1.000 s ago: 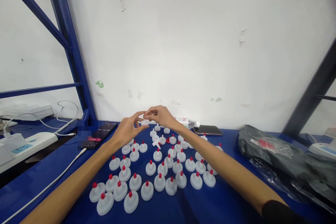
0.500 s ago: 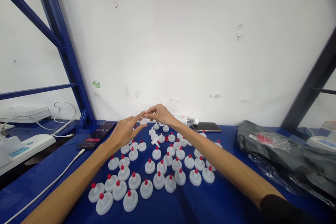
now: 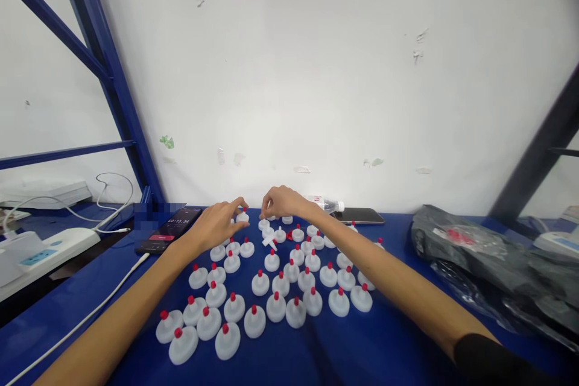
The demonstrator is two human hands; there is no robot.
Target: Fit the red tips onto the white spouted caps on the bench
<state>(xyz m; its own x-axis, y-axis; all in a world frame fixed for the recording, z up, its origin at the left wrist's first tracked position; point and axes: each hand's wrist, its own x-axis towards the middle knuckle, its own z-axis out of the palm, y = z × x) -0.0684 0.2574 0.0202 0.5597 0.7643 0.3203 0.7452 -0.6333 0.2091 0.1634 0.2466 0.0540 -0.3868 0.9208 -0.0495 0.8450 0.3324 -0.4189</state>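
My left hand (image 3: 221, 221) holds a white nozzle cap with a red tip (image 3: 243, 216) between thumb and fingers, just above the left back of the group. Across from it, my right hand (image 3: 281, 202) is closed in a pinch over a white nozzle cap without a red tip (image 3: 263, 225); the fingertips cover its nozzle. Several more untipped caps (image 3: 280, 234) stand close by, one of them lying on its side (image 3: 270, 242). Small loose red tips (image 3: 290, 236) lie among them. Many red-tipped caps (image 3: 255, 321) stand upright toward the front.
The blue table (image 3: 362, 350) meets a white wall behind. A phone showing a timer (image 3: 169, 230) lies at left beside a white power strip (image 3: 49, 253) and cables. At the back are a clear bottle (image 3: 332, 205) and another phone (image 3: 359, 216). Grey plastic bags (image 3: 479, 259) lie right.
My hands were together at the back; now they are apart. The left hand keeps a cap, its red tip now showing. The right hand has moved right and down onto the untipped caps.
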